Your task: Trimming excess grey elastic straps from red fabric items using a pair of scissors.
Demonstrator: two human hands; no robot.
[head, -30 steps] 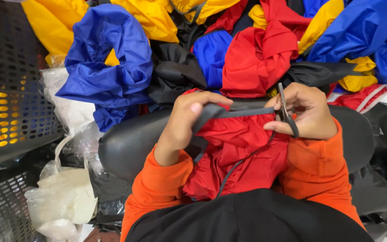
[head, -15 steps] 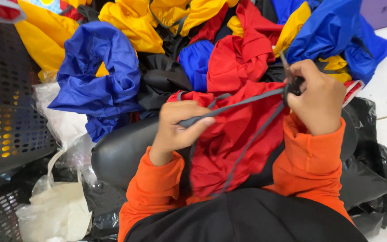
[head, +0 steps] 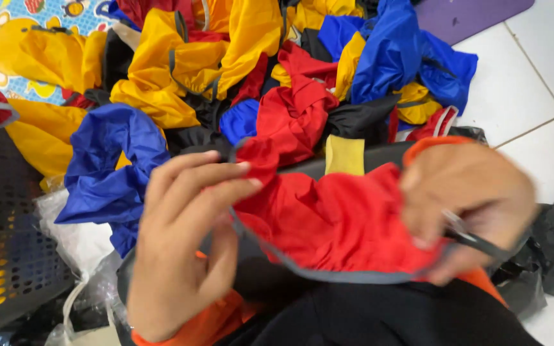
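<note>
Red nylon, a red fabric piece (head: 335, 224) edged with a grey trim band (head: 328, 275), stretches between both hands, near the body. Left hand (head: 184, 243) pinches its left edge between thumb and fingers; right hand (head: 476, 202), blurred, grips the right edge and a dark strap (head: 482, 243). Far behind lies a crowded heap of yellow, blue, red and black fabric (head: 277, 77). At the left stands a black perforated crate (head: 8, 256); open white floor tiles (head: 546, 70) lie to the right.
</note>
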